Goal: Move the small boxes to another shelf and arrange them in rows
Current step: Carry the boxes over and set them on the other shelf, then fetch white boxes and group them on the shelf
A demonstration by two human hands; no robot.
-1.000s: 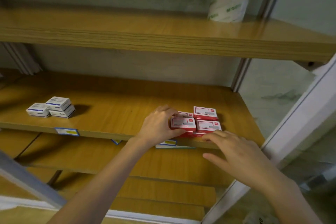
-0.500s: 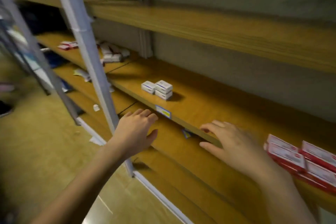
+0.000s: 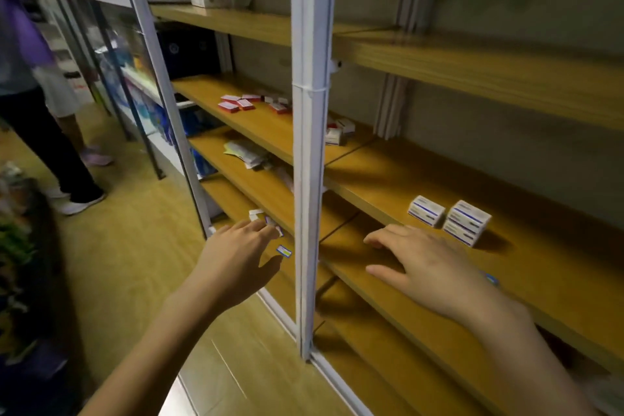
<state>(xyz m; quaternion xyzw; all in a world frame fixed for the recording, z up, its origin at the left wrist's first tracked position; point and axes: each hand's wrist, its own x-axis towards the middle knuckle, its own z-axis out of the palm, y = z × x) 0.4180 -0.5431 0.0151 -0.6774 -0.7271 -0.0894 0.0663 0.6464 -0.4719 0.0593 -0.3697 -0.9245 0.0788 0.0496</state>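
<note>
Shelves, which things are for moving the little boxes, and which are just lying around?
For the job: small red-and-white cardboard boxes; small white blue-striped cardboard boxes; wooden shelf boards.
Just lying about: loose paper packets; dark blue bin.

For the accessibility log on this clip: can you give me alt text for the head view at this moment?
The left hand and right hand reach, open and empty, toward wooden shelving, either side of a white post. Beyond the right hand sit white-and-blue boxes; red boxes lie scattered on a shelf farther left.
</note>
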